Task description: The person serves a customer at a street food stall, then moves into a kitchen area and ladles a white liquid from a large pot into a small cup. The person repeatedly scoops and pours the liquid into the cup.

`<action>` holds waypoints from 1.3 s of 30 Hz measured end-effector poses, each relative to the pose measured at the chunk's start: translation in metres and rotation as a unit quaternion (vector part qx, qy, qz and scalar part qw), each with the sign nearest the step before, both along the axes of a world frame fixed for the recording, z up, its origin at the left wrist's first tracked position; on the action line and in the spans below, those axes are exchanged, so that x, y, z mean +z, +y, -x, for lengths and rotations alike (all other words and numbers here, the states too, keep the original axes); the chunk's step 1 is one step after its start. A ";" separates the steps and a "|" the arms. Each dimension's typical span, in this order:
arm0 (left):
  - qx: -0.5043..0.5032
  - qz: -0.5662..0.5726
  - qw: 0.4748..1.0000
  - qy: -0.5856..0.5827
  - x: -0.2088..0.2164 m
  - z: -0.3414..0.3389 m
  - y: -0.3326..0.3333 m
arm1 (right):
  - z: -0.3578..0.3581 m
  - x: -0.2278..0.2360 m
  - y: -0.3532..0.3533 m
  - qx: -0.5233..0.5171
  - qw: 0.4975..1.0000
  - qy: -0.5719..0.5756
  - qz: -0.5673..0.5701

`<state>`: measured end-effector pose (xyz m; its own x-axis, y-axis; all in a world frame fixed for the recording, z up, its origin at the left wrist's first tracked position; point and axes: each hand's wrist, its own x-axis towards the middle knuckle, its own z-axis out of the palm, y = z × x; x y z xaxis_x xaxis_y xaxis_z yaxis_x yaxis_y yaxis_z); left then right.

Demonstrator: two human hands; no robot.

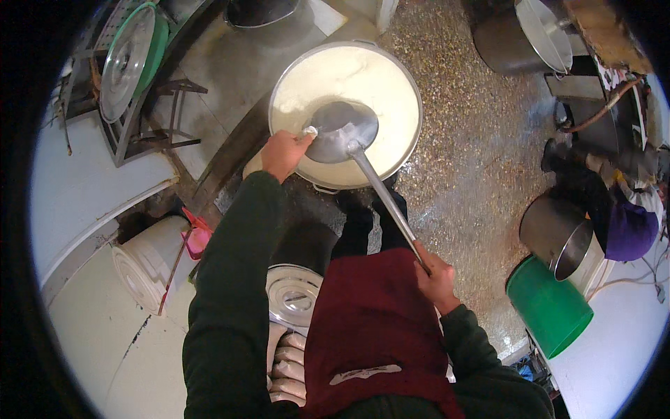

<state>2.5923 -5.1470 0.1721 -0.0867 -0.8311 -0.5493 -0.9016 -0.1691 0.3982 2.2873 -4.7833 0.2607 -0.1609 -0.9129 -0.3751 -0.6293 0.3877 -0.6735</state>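
A large round metal ladle [359, 129] is held over a wide metal pot [419, 105] filled with a pale cream-coloured mass [335, 66]. My right hand [437, 281] is wrapped round the far end of its long handle, close to my dark red apron. At the left rim of the ladle's bowl, my left hand [285, 155] pinches a small white lump [310, 130]; whether it is curd or something else I cannot tell. Some whitish liquid or shine shows on the ladle's metal.
Below the pot stand a lidded metal pot [294, 286] and stacked filled bags [288, 370]. A white bucket [150, 262] lies at left, below a green tub [159, 42]. On the right are a steel pot [551, 230], a green bin [548, 307] and a person in purple [631, 227].
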 end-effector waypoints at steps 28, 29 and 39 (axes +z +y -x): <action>0.399 0.009 0.861 0.316 0.050 -0.048 0.240 | -0.054 -0.085 -0.316 0.145 0.970 0.160 -0.114; 0.410 -0.009 0.859 0.308 0.050 -0.051 0.245 | -0.056 -0.090 -0.323 0.149 0.971 0.142 -0.124; 0.400 0.024 0.859 0.318 0.045 -0.073 0.259 | -0.069 -0.145 -0.329 0.176 0.959 0.112 -0.193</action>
<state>2.6658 -4.8884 0.2167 0.2537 -0.7844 -0.5661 -0.1016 -0.6036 0.7908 2.3565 -5.1118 0.1154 0.0152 -0.7251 -0.6885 -0.8787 0.3189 -0.3553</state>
